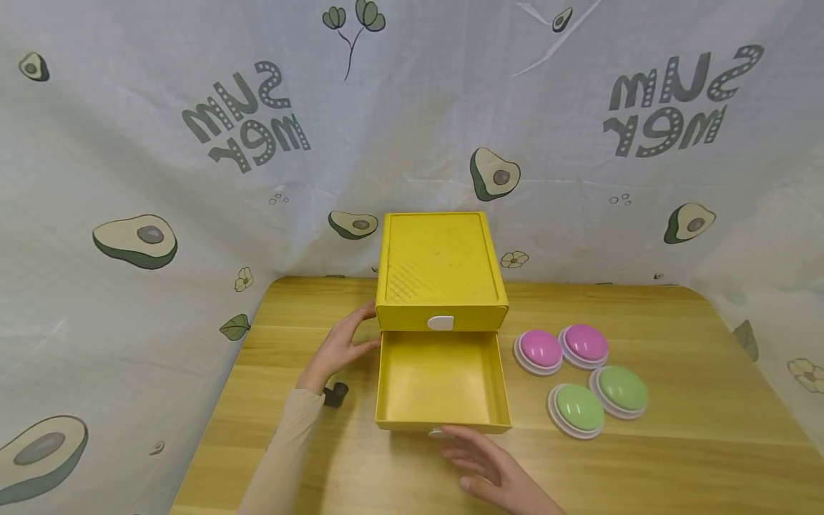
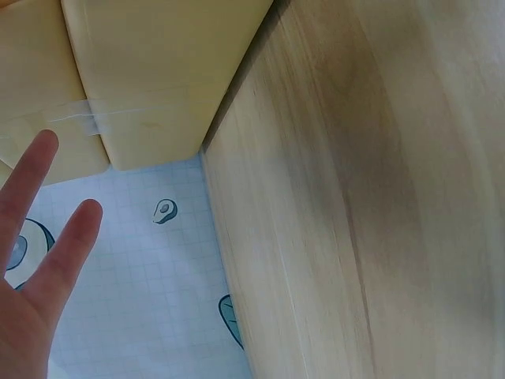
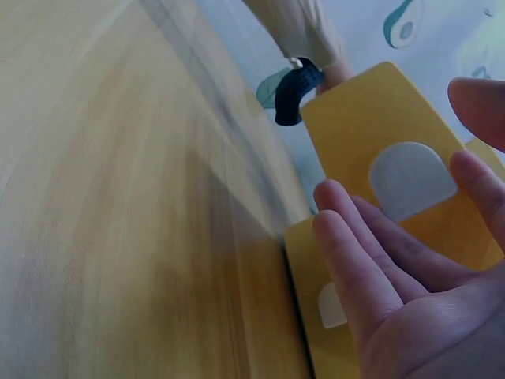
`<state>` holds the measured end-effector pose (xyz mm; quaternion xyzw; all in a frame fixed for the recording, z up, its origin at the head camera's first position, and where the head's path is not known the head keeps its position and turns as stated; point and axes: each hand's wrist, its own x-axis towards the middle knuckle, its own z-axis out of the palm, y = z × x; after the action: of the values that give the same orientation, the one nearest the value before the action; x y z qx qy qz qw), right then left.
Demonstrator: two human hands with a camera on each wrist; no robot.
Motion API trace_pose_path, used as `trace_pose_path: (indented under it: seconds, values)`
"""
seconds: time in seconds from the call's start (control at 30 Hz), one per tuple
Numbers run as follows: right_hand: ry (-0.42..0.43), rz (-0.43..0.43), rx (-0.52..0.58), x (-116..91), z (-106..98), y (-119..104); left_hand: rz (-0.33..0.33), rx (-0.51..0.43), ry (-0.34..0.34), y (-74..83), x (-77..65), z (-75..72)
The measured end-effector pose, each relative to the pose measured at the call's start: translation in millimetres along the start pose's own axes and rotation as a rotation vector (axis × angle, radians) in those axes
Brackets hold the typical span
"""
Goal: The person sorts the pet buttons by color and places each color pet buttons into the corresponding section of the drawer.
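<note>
Loosely spread left hand beside yellow cabinet, right hand, fingers extended, at pulled-out drawer

We find the head view brightly lit, with small glints on the green buttons and a soft shadow on the tabletop left of the yellow drawer; both wrist views look dimmer, slightly hazy.

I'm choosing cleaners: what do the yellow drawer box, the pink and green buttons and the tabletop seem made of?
Yellow drawer box: probably satin plastic, given its rimmed top and soft sheen.
Pink buttons and green buttons: likely glossy plastic; their domes catch highlights.
Tabletop: satin wood or printed laminate; grain shows, not which.
</note>
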<state>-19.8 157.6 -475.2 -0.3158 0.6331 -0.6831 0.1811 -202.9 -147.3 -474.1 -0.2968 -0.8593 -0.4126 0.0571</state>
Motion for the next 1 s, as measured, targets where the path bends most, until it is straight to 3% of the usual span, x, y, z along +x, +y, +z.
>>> trace_pose_path:
  seconds: [0.13, 0.3, 0.5, 0.7, 0.9, 1.0]
  values:
    - [0.002, -0.002, -0.001, -6, -4, -6, -0.008, -0.013, -0.001, 0.0, 0.1, 0.3]
    - [-0.002, -0.097, -0.042, -12, -14, -16, -0.020, -0.028, -0.010, 0.1, -0.1, 0.0]
    - [0.031, -0.153, -0.016, -18, -29, -28, -0.028, -0.064, -0.032, 1.4, -0.6, -1.1]
    - [0.035, -0.319, -0.011, -20, -42, -33, -0.042, -0.195, -0.073, 3.1, -0.7, -3.2]
    - [0.121, -0.359, -0.030, -30, -55, -48, -0.059, -0.271, -0.101, 7.5, -0.8, -4.6]
    - [0.171, -0.391, -0.061, -36, -63, -53, -0.058, -0.303, -0.115, 20.6, -0.6, -10.4]
